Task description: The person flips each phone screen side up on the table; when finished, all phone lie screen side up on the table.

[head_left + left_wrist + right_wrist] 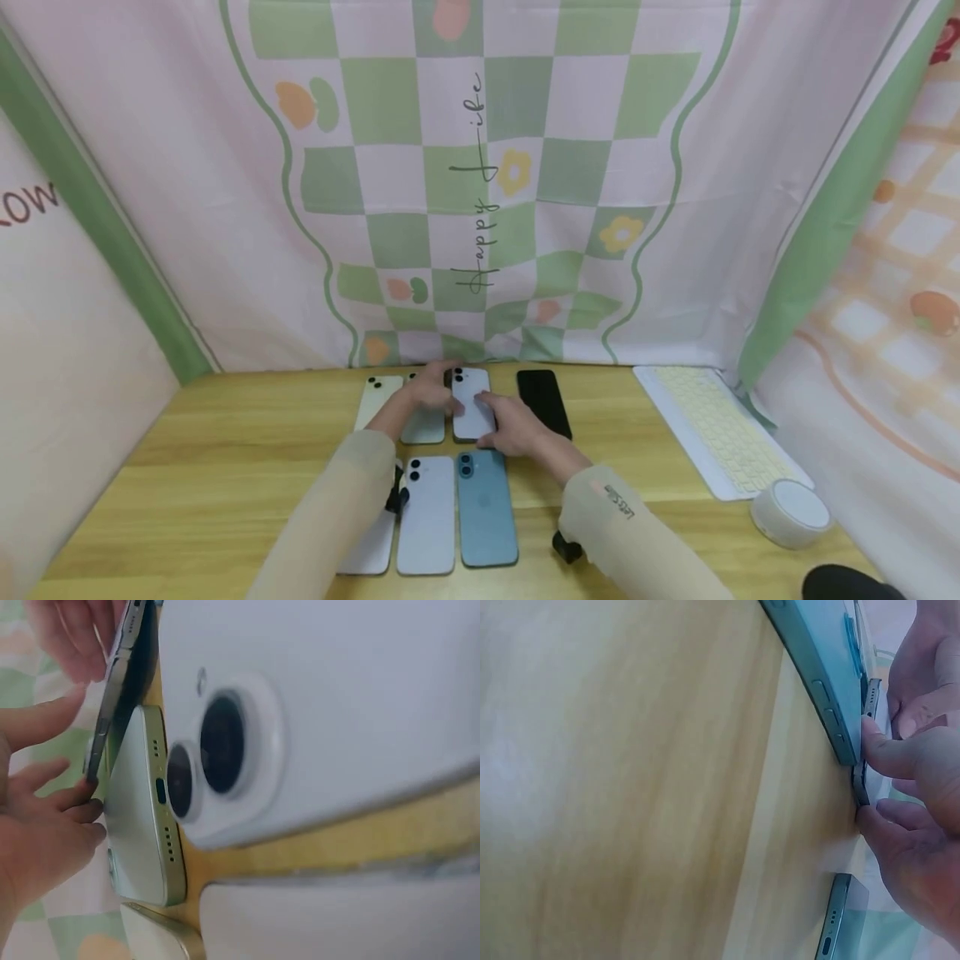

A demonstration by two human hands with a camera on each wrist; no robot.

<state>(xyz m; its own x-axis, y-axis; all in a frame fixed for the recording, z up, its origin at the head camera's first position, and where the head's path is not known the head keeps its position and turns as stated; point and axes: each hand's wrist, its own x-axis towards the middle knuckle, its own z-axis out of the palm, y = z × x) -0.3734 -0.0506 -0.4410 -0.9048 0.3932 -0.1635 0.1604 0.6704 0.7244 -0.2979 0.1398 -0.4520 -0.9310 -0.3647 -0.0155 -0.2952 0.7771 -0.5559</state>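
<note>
Both of my hands are on a pale lavender smartphone in the back row, its camera side facing up. My left hand holds its left edge, and in the left wrist view the phone's dark side edge stands tilted above the table. My right hand grips its right side near the lower corner, thumb and fingers at the edge in the right wrist view. A pale green phone lies beneath my left hand. Just in front lies a teal phone, beside a white phone.
A cream phone lies at the back left, a black phone at the back right. Another white phone is partly under my left sleeve. On the right are a keyboard and a white round device. A curtain hangs behind.
</note>
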